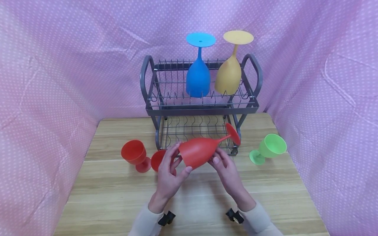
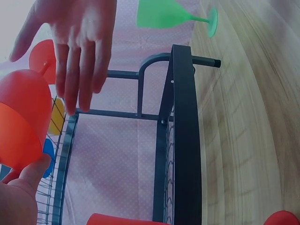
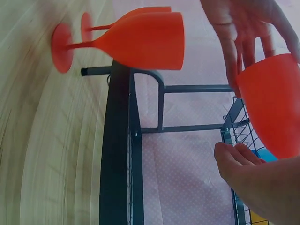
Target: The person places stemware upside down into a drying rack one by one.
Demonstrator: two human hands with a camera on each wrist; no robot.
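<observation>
Two matte red goblets (image 1: 134, 152) stand on the wood-grained table (image 1: 97, 196); the left hand (image 1: 169, 180) grips the rim of a smooth, tulip-shaped red wineglass (image 1: 198, 151), tilted before the dark wire rack (image 1: 203, 111); the right hand (image 1: 230, 178), fingers nearly straight, is beside its tapering bowl, contact unclear; rightmost stands a rounded green goblet (image 1: 273, 146).

Upper tier (image 1: 202, 111): middle and right taken by upturned blue wine glass (image 1: 198, 78) and yellow wine glass (image 1: 228, 77); left stretch free from above, bounded by side handle (image 1: 143, 78). Lower tier (image 1: 200, 126): front approach partly blocked by tilted red wine glass (image 1: 199, 150) in left hand (image 1: 169, 177). Leftward way obstructed by inner red goblet (image 1: 157, 160), then outer red goblet (image 1: 134, 153). Passage on tabletop (image 1: 280, 196) left between right hand (image 1: 227, 173) and green goblet (image 1: 270, 147).
</observation>
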